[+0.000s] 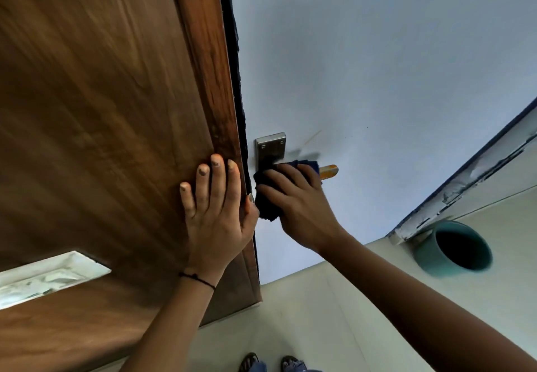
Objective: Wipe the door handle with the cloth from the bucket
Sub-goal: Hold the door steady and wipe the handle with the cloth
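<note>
Dark blue cloth [268, 194] is bunched in the grip of the right hand [302, 206], wrapped around the orange-tipped lever door handle [329, 171] just below its brushed steel backplate [270, 146] on the pale blue door [377, 80]; the left hand [216, 211] lies flat and released, fingers spread, against the brown wooden frame [116, 110] beside that backplate; a teal round bucket [453, 248] stands on the floor, well apart, lower right of the handle.

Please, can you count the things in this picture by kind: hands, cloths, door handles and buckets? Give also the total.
Hands: 2, left hand and right hand
Cloths: 1, dark blue cloth
Door handles: 1, door handle
Buckets: 1, teal bucket
Total: 5
</note>
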